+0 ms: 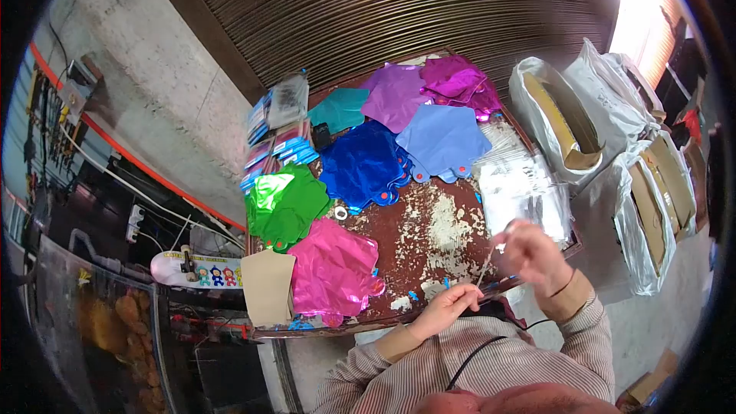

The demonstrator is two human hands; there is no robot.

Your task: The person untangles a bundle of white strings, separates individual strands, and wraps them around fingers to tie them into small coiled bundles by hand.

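Note:
My left hand (452,308) is closed in a pinch at the table's front edge, on the lower end of a thin pale strip (484,267). The strip runs up toward my right hand (531,254), which is raised to the right with curled fingers, slightly blurred, at the strip's upper end. What the strip is made of cannot be made out. Just beyond my right hand lies a pile of clear plastic sleeves (525,192). Flat foil balloons are nearest on the left: a pink stack (335,272), a dark blue stack (363,162) and a pale blue stack (445,140).
Green (285,207), teal (339,110), purple (394,97) and magenta (458,80) foil stacks lie around the worn table (418,241). Packets (287,146) and a cardboard piece (268,287) are at left. White bags (556,119) stand right; a shutter (399,8) closes the back.

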